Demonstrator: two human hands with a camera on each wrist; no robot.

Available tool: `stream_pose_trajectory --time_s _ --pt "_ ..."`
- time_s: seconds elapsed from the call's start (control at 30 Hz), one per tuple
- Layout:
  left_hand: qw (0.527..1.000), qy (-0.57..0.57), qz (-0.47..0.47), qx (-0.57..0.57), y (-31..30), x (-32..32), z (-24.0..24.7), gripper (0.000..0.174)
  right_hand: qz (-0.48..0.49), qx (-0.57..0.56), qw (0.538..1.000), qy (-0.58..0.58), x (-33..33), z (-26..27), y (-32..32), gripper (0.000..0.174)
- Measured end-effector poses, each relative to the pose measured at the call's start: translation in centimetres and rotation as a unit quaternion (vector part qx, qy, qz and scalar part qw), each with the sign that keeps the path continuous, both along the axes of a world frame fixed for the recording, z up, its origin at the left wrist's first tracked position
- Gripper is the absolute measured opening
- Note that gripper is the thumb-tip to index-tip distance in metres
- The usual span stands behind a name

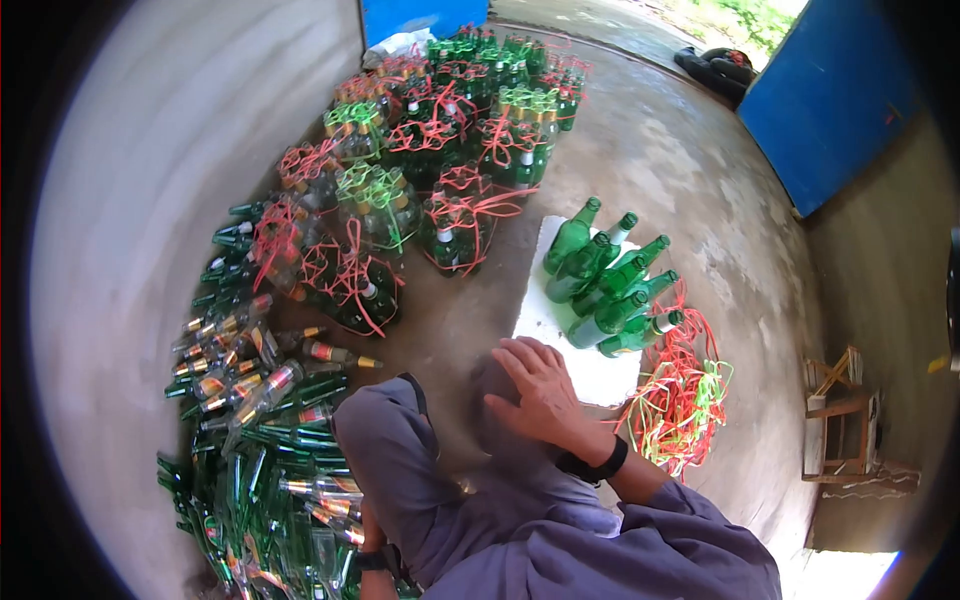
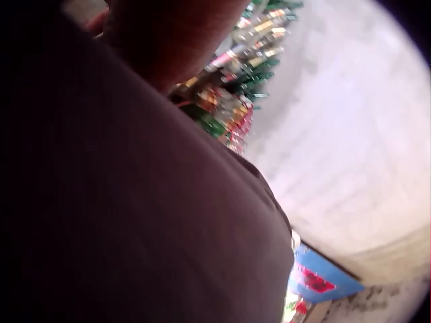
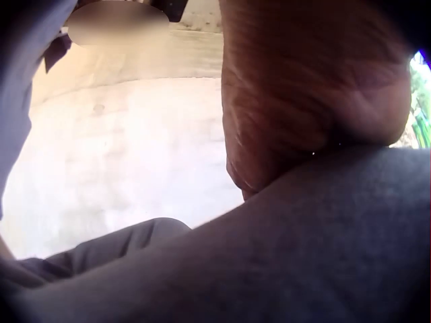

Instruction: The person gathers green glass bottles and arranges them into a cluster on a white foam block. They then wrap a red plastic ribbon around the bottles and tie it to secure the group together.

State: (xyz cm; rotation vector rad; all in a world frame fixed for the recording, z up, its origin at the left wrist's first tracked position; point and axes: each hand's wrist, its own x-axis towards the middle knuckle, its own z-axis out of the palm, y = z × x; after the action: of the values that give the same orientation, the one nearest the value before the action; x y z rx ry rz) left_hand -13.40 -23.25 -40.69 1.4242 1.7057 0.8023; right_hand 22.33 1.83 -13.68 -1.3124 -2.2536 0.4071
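My right hand (image 1: 540, 395) rests on the right knee with its fingers straight and together and the thumb apart. In the right wrist view its palm side lies against the grey trousers (image 3: 323, 222). Just ahead of it, several green bottles (image 1: 605, 285) stand grouped on a white board (image 1: 530, 320). My left hand (image 2: 175, 40) is a dark, blurred shape beside the trouser leg, its fingers mostly hidden. In the head view the left wristband (image 1: 378, 560) shows beside the left thigh, near a heap of loose bottles (image 1: 260, 480); what that hand holds, if anything, I cannot tell.
Bundles of bottles tied with red and green straps (image 1: 465, 215) crowd the floor along the left wall. A tangle of red and green straps (image 1: 680, 400) lies right of the board. A small wooden frame (image 1: 840, 430) stands by the right wall, and a blue door (image 1: 830, 110) opens behind.
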Motion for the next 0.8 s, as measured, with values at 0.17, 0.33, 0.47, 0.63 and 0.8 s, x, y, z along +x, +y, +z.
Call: stream_pose_trajectory --time_s 0.17,0.33,0.47,0.63,0.8 --pt "0.992 0.105 -0.04 -0.061 0.3 -1.2 -3.7 0.041 0.05 -0.004 0.999 -0.015 0.1 0.7 1.3 0.063" --pt "0.98 0.092 0.084 -0.156 -5.7 -1.1 -6.2 0.039 0.045 0.001 0.998 -0.05 -0.7 0.5 1.4 0.061" --pt "0.949 0.076 0.142 -0.27 -4.9 -1.1 -4.6 0.037 0.038 -0.002 0.997 -0.071 -1.2 0.1 1.5 0.059" --pt "0.939 0.056 0.194 -0.278 -6.0 -1.1 -5.4 0.03 0.04 -0.015 0.995 -0.086 -1.5 -0.2 1.8 0.056" --pt "0.947 0.122 0.175 -0.24 -4.7 -2.5 -3.6 0.038 0.011 -0.041 0.995 -0.096 -1.7 -0.5 2.4 0.052"
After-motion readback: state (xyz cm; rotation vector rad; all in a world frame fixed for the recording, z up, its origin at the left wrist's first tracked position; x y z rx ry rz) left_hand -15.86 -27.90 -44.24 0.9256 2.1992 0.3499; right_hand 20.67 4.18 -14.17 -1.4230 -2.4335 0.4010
